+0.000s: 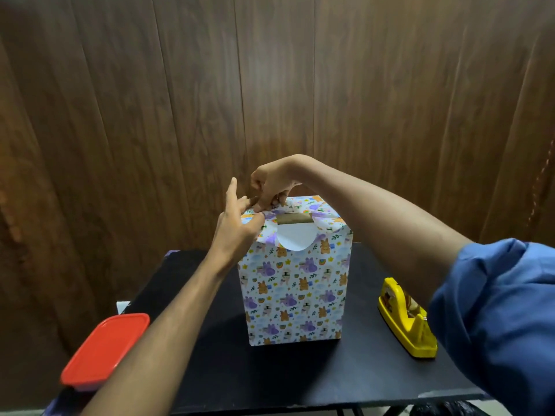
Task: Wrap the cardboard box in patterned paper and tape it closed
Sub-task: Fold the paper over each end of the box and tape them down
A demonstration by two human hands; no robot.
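Two hands are up at the top of the tall cardboard box wrapped in animal-print paper, which stands upright in the middle of the black table. From the head camera, the sides are already covered, and only the top end is still open: a strip of bare brown cardboard shows between the folds, with a rounded white flap of paper hanging down the near face.

The left hand braces the near left top corner, thumb and palm against the paper, its other fingers pointing up and loose; I'd say it's there to keep the fold from springing back.

The right hand arches over from above, fingers curled down and pinching the paper edge at that same corner, a closed grip on the fold. Whether a bit of tape is in that pinch, I cannot tell.

The yellow plastic tape dispenser waits on the table to the right, near at hand for sealing. A red-lidded plastic container sits at the table's near left edge, well apart.
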